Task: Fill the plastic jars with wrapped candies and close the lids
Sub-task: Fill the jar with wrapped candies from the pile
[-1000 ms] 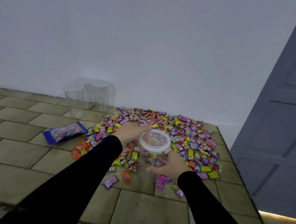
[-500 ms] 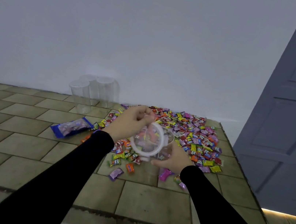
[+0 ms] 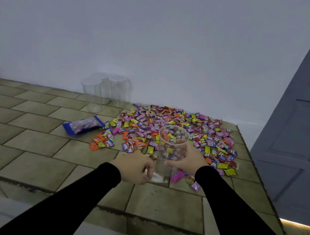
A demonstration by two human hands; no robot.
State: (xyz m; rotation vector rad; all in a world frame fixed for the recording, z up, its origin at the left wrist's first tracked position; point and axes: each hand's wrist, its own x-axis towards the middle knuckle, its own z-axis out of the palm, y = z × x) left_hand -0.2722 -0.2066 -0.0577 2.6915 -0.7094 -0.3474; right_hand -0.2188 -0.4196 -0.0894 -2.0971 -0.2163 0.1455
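Head view: right hand (image 3: 185,158) wrapped around upright open jar (image 3: 170,150), left hand (image 3: 135,167) gripping lid (image 3: 156,177) at its base.

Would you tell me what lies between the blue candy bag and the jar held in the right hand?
In the head view, loose wrapped candies cover the tiles between the blue bag and the open jar.

1. The jar (image 3: 173,140) near the front of the tiled surface (image 3: 26,138) was clear, smooth plastic.
2. The spare jars (image 3: 106,90) at its back edge were the same clear plastic.
3. The candies (image 3: 179,127) wore glossy, crinkled wrappers.
4. The bag (image 3: 83,125) was shiny plastic film.
5. The tiles looked matt, with rough grout lines.
6. The sleeves (image 3: 82,197) were matt black cloth.
7. The wall (image 3: 142,35) was smooth and matt.
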